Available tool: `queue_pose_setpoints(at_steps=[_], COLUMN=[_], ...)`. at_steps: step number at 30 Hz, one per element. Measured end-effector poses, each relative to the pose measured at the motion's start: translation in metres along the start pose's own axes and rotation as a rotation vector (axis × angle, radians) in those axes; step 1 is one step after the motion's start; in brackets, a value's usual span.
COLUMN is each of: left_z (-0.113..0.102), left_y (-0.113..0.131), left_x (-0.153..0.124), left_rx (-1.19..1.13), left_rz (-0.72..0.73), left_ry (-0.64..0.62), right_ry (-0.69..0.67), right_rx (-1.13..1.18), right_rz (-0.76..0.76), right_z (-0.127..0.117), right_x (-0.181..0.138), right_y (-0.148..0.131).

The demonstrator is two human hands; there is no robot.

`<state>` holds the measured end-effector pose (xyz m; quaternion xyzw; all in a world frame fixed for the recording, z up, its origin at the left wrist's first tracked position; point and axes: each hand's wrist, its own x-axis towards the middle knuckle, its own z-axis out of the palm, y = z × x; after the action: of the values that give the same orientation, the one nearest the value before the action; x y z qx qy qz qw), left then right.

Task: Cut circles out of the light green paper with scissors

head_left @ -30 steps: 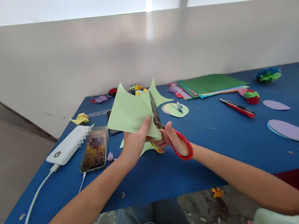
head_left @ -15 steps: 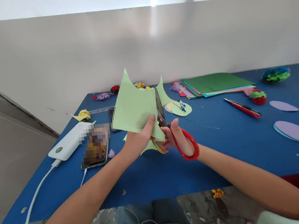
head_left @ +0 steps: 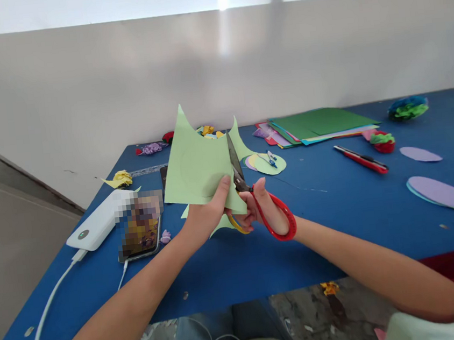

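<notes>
My left hand point(head_left: 209, 212) pinches a light green sheet of paper point(head_left: 196, 168) near its lower edge, thumb on top. The sheet is held up above the table, has a curved bite out of its top edge, and carries a faint drawn circle. Inside the red and yellow handles of a pair of scissors point(head_left: 236, 163) is my right hand point(head_left: 265, 206), thumb in the red loop. The blades point away from me along the sheet's right side, and part of them is hidden by the paper. Green offcuts point(head_left: 240, 141) lie behind and below the sheet.
On the blue table point(head_left: 301, 259) lie a power bank point(head_left: 98, 224), a phone point(head_left: 144, 227), paper circles point(head_left: 271, 164) with a compass, stacked coloured paper point(head_left: 323, 122), a red cutter knife point(head_left: 361, 159), purple ovals point(head_left: 442, 190) and crumpled paper flowers point(head_left: 407, 108).
The camera view has shifted slightly, so the scene sits a little further left. Both hands keep hold of the paper and scissors, with hardly any visible movement between them.
</notes>
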<state>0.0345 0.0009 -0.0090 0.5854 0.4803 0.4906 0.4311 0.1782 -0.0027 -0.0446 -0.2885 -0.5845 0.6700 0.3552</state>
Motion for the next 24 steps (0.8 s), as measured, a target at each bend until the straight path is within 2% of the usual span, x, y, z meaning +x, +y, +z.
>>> queue_pose_setpoints(at_steps=[5, 17, 24], left_z=[0.0, -0.005, -0.01], left_y=[0.001, 0.0, 0.003], left_x=[0.001, 0.004, 0.007], left_rx=[0.015, 0.086, 0.058], left_rz=[-0.012, 0.104, 0.066], left_ry=[0.005, -0.055, -0.121], right_ry=[0.013, 0.061, 0.088], right_rx=[0.024, 0.022, 0.063], right_rz=[0.022, 0.014, 0.052], right_z=[0.001, 0.001, 0.001], right_x=[0.0, -0.002, -0.001], right_y=[-0.002, -0.005, -0.006])
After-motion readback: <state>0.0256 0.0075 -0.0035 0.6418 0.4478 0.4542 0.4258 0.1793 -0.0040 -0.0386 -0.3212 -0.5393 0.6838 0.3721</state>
